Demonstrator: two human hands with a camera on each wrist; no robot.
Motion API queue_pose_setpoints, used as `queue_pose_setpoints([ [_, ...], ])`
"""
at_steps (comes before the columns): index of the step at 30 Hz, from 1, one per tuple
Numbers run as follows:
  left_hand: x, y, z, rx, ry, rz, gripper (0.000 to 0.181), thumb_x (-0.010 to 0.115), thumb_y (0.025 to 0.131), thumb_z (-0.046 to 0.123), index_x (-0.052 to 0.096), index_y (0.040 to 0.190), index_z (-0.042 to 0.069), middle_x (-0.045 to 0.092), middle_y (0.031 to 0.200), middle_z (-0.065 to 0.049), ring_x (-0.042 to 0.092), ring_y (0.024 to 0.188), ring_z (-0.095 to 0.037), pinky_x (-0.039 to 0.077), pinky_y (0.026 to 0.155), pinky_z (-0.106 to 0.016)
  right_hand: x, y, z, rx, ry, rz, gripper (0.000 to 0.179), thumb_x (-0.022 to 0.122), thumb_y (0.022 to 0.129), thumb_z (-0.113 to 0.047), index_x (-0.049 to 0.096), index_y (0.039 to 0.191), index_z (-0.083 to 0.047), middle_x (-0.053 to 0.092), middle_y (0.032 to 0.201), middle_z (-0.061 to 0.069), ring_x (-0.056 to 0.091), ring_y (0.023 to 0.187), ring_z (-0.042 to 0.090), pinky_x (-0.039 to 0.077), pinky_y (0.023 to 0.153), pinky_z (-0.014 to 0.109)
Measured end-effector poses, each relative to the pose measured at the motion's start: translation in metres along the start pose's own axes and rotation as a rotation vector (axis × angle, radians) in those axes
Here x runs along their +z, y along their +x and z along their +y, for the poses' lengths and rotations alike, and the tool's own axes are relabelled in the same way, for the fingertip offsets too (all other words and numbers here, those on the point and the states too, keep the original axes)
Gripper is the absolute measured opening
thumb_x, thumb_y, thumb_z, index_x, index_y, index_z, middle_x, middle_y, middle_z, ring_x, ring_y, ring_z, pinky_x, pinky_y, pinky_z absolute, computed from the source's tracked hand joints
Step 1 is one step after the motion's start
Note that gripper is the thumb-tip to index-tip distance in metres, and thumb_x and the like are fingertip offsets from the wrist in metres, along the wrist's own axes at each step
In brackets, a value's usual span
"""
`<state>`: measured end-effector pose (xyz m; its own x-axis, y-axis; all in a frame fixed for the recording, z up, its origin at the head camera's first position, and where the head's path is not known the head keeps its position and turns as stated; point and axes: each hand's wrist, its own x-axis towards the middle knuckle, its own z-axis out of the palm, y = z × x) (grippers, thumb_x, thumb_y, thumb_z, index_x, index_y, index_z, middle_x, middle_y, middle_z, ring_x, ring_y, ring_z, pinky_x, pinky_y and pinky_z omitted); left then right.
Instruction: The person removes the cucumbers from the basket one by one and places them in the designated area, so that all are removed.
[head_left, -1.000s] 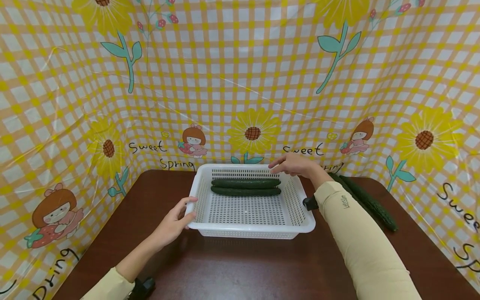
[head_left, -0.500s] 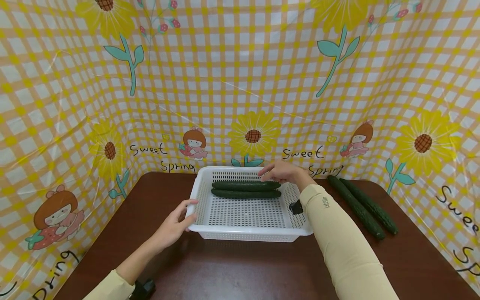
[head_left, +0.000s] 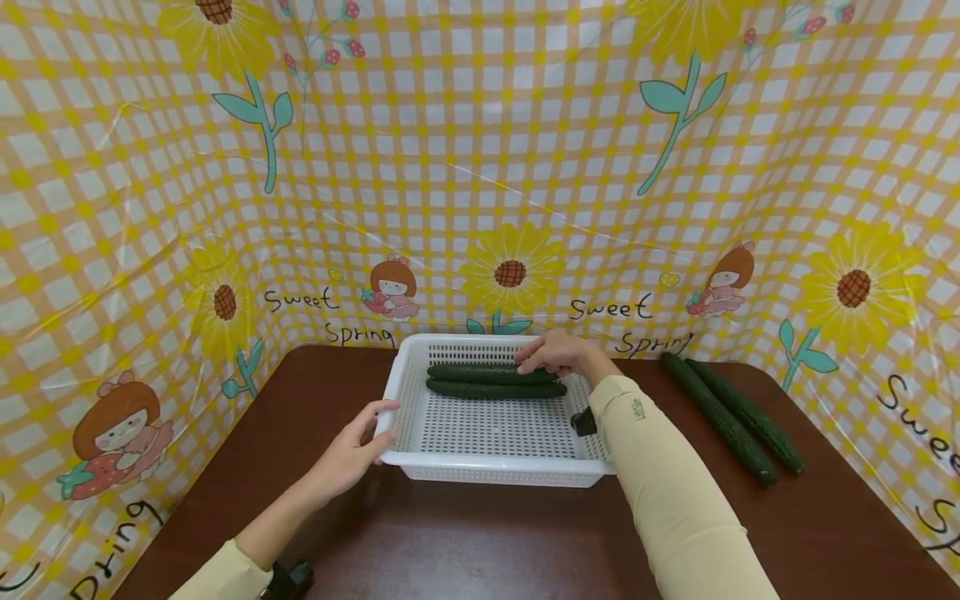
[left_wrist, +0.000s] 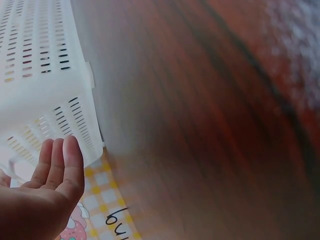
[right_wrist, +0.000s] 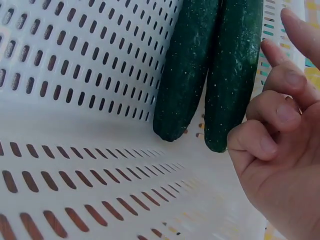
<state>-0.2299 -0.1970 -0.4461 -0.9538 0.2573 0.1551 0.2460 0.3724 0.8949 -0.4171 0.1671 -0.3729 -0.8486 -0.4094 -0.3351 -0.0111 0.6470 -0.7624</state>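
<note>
In the head view a white perforated plastic basket (head_left: 491, 461) stands on the table with two dark green cucumbers side by side in it, the nearer cucumber (head_left: 495, 390) and the farther cucumber (head_left: 468, 372). My left hand (head_left: 347, 454) holds the basket's left rim. The left wrist view shows its fingers (left_wrist: 72, 162) against the outer wall. My right hand (head_left: 558, 354) is over the right end of the farther cucumber. In the right wrist view that hand (right_wrist: 287, 135) is beside this cucumber (right_wrist: 232, 75), with thumb and index finger apart and the other fingers curled, holding nothing.
Two more cucumbers lie side by side on the brown table (head_left: 480, 542) at the right, a nearer cucumber (head_left: 720, 421) and an outer cucumber (head_left: 753, 421). A checked, flower-printed sheet (head_left: 450, 167) rises behind the table and along both sides.
My right hand has moved left and down from the basket's back right corner to over the farther cucumber. My left hand stays on the rim. The table cucumbers have come into fuller view.
</note>
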Motion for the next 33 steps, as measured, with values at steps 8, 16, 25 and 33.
queue_pose_setpoints([
  [8,0.001,0.0,0.002,-0.011,-0.001,0.0,0.046,0.058,0.103,0.024,0.043,0.146,0.014,0.059,0.122,-0.02,0.06,0.102,-0.031,0.05,0.074,-0.031,0.005,0.0,0.001,0.0,-0.056,0.053,0.039,0.077,0.089,-0.019,0.07,0.127,-0.01,0.029,0.047,-0.008,0.015,0.045,0.009,0.023,0.048,0.028],
  [16,0.002,-0.001,0.002,-0.017,-0.013,-0.006,0.046,0.058,0.103,0.025,0.043,0.146,0.014,0.056,0.131,-0.024,0.058,0.108,-0.036,0.049,0.074,-0.031,0.009,0.002,0.008,-0.026,-0.057,0.098,0.035,0.078,0.087,-0.015,0.073,0.121,-0.01,0.073,0.082,0.0,0.014,0.046,0.009,0.024,0.048,0.027],
  [25,0.002,-0.002,0.002,-0.028,-0.017,-0.001,0.047,0.058,0.103,0.024,0.043,0.146,0.014,0.056,0.132,-0.024,0.059,0.106,-0.035,0.049,0.074,-0.03,0.02,0.001,0.002,-0.11,-0.233,0.195,0.022,0.077,0.086,-0.011,0.077,0.108,-0.007,0.068,0.125,0.013,0.062,0.097,0.026,0.052,0.084,0.04],
  [33,0.002,-0.002,0.003,-0.022,-0.013,0.007,0.044,0.057,0.103,0.017,0.044,0.145,0.016,0.056,0.134,-0.022,0.06,0.106,-0.031,0.05,0.075,-0.033,0.027,0.005,0.001,-0.096,-0.296,0.215,0.026,0.083,0.082,-0.015,0.076,0.106,-0.007,0.07,0.12,0.01,0.063,0.113,0.03,0.051,0.096,0.046],
])
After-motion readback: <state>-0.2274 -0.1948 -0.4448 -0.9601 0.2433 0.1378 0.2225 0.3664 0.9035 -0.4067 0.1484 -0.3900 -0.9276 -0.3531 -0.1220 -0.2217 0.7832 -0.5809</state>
